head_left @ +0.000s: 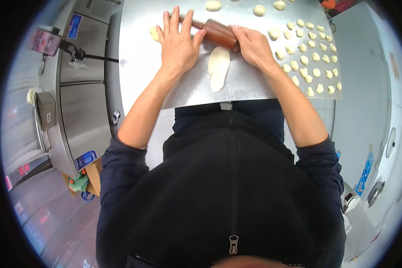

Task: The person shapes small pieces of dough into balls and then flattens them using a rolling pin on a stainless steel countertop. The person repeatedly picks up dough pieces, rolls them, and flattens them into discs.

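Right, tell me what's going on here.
A person has both hands on a brown rolling pin over a metal table. The right hand grips its right end, while the left hand lies over the left handle, fingers spread. A long, flattened dough strip reaches toward the person from the pin. Many small dough lumps sit on the right.
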`<action>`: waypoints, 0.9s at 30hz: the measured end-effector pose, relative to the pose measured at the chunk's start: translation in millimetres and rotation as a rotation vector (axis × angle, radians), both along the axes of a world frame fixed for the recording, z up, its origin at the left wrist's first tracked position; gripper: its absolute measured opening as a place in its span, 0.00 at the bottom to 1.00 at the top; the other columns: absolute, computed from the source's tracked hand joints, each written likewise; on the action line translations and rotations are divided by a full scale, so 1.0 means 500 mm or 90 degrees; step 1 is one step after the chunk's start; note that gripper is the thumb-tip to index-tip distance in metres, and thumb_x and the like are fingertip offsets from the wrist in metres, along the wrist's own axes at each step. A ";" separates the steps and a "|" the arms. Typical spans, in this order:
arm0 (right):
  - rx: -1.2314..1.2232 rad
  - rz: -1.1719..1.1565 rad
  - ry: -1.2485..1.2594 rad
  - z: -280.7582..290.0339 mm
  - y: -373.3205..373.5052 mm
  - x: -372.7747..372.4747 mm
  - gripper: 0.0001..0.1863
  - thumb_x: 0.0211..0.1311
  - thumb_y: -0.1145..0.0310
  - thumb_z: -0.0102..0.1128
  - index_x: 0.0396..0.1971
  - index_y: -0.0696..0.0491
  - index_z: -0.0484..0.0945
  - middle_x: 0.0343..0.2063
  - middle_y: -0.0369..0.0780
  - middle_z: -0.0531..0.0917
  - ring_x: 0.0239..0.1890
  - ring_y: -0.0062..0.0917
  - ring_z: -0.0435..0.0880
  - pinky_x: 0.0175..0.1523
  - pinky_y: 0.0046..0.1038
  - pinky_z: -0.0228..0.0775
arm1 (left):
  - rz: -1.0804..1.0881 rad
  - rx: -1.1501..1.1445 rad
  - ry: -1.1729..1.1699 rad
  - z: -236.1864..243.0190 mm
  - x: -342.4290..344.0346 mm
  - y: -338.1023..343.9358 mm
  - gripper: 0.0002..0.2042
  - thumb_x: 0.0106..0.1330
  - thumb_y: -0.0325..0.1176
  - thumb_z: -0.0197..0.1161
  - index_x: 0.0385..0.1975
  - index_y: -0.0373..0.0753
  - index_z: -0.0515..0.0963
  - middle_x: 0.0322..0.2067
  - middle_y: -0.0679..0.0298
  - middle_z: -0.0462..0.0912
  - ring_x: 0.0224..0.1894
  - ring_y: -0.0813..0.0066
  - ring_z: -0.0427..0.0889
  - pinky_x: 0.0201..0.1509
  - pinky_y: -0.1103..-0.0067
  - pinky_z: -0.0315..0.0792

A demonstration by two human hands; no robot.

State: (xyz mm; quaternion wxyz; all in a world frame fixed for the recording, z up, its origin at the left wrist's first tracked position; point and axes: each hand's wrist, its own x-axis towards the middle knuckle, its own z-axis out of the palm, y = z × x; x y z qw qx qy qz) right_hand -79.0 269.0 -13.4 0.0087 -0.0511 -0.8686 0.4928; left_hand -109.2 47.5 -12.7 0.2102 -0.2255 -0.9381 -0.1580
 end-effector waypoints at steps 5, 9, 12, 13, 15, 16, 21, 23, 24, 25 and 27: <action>-0.317 -0.111 0.064 -0.027 0.067 -0.007 0.32 0.88 0.44 0.41 0.43 0.55 0.87 0.23 0.34 0.85 0.21 0.12 0.74 0.28 0.21 0.66 | -0.224 -0.001 -0.126 -0.116 0.000 0.017 0.22 0.73 0.41 0.70 0.57 0.30 0.79 0.58 0.42 0.80 0.61 0.45 0.79 0.67 0.55 0.73; -0.293 -0.138 0.036 0.010 0.071 0.031 0.35 0.88 0.43 0.36 0.42 0.58 0.84 0.26 0.35 0.85 0.21 0.13 0.71 0.26 0.20 0.62 | -0.148 0.007 -0.145 -0.074 0.010 0.082 0.24 0.67 0.48 0.74 0.48 0.31 0.81 0.53 0.46 0.83 0.57 0.46 0.81 0.65 0.57 0.72; -0.286 -0.146 0.015 0.021 0.066 0.041 0.35 0.88 0.42 0.36 0.48 0.59 0.84 0.26 0.35 0.84 0.21 0.13 0.71 0.26 0.20 0.62 | -0.129 -0.071 0.028 -0.037 0.039 0.109 0.35 0.67 0.48 0.74 0.61 0.22 0.75 0.66 0.37 0.76 0.70 0.39 0.75 0.77 0.55 0.65; -0.291 -0.138 0.007 0.020 0.066 0.048 0.35 0.88 0.41 0.36 0.50 0.59 0.84 0.26 0.35 0.84 0.22 0.12 0.71 0.26 0.20 0.62 | -0.148 -0.054 -0.049 -0.036 0.063 0.098 0.35 0.68 0.46 0.73 0.64 0.21 0.73 0.69 0.35 0.73 0.73 0.39 0.72 0.80 0.54 0.62; -0.285 -0.129 0.034 0.013 0.073 0.068 0.35 0.88 0.42 0.36 0.55 0.58 0.85 0.26 0.35 0.84 0.22 0.12 0.71 0.26 0.20 0.62 | -0.260 -0.066 -0.126 -0.042 0.151 0.038 0.32 0.68 0.39 0.74 0.65 0.22 0.72 0.69 0.35 0.72 0.73 0.40 0.72 0.79 0.54 0.65; -0.288 -0.129 -0.010 0.009 0.079 0.081 0.35 0.87 0.41 0.38 0.51 0.57 0.85 0.25 0.34 0.84 0.22 0.12 0.72 0.28 0.20 0.64 | -0.355 -0.095 -0.119 -0.050 0.193 0.001 0.30 0.67 0.34 0.75 0.63 0.24 0.74 0.67 0.36 0.76 0.71 0.42 0.76 0.76 0.56 0.71; -0.235 -0.066 -0.015 -0.034 0.064 0.065 0.32 0.84 0.40 0.47 0.50 0.54 0.88 0.25 0.35 0.85 0.24 0.17 0.76 0.35 0.25 0.72 | -0.271 0.034 -0.112 -0.101 0.201 -0.103 0.29 0.61 0.30 0.80 0.61 0.31 0.76 0.51 0.48 0.86 0.52 0.52 0.88 0.54 0.66 0.83; -0.173 -0.038 0.096 -0.053 0.030 0.020 0.30 0.81 0.38 0.51 0.55 0.49 0.88 0.26 0.39 0.88 0.27 0.27 0.86 0.39 0.32 0.79 | -0.156 0.041 -0.073 -0.098 0.122 -0.081 0.37 0.62 0.40 0.80 0.68 0.32 0.70 0.62 0.45 0.78 0.62 0.46 0.80 0.64 0.59 0.76; -0.049 -0.039 0.116 -0.057 0.013 -0.003 0.30 0.81 0.38 0.51 0.56 0.48 0.88 0.26 0.40 0.89 0.28 0.29 0.88 0.39 0.33 0.80 | -0.118 0.022 -0.036 -0.088 0.086 -0.070 0.42 0.63 0.46 0.79 0.72 0.32 0.67 0.70 0.44 0.71 0.70 0.43 0.74 0.71 0.54 0.71; 0.065 -0.024 0.171 -0.054 -0.005 -0.015 0.29 0.81 0.38 0.52 0.57 0.46 0.88 0.26 0.41 0.90 0.28 0.31 0.90 0.38 0.34 0.81 | -0.115 0.031 0.025 -0.071 0.067 -0.067 0.46 0.62 0.51 0.79 0.75 0.33 0.63 0.74 0.43 0.64 0.75 0.39 0.65 0.75 0.50 0.64; 0.230 0.004 0.316 -0.030 -0.033 -0.003 0.27 0.79 0.38 0.54 0.59 0.41 0.87 0.26 0.43 0.91 0.27 0.38 0.92 0.32 0.38 0.82 | -0.052 -0.025 0.008 -0.026 0.067 -0.071 0.51 0.62 0.57 0.77 0.79 0.35 0.59 0.79 0.40 0.55 0.83 0.35 0.51 0.80 0.38 0.51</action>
